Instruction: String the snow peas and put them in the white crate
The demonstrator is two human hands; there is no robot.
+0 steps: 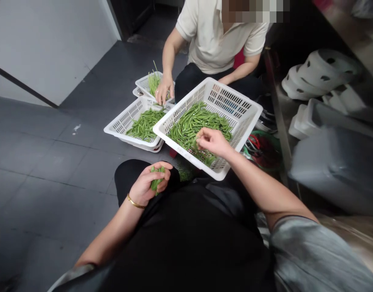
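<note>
My left hand [146, 183], a gold bracelet at its wrist, is closed around several green pea pods [156, 179] above my left knee. Over the near part of a white slotted plastic basket [229, 97], my right hand [215, 142] pinches what looks like a single pea pod at its fingertips, partly hidden by the fingers. A heap of green pea pods [189, 123] covers much of this basket's bottom. To its left, on the floor, a second white basket [117, 129] holds more pea pods [145, 123].
Facing me sits a person in a cream shirt [210, 44], one hand [164, 89] reaching over the second basket. Behind it, a smaller basket [140, 83] holds long green stems. On the right are white perforated containers [322, 75] and grey bins [332, 162]. Grey tiled floor [52, 162] lies left.
</note>
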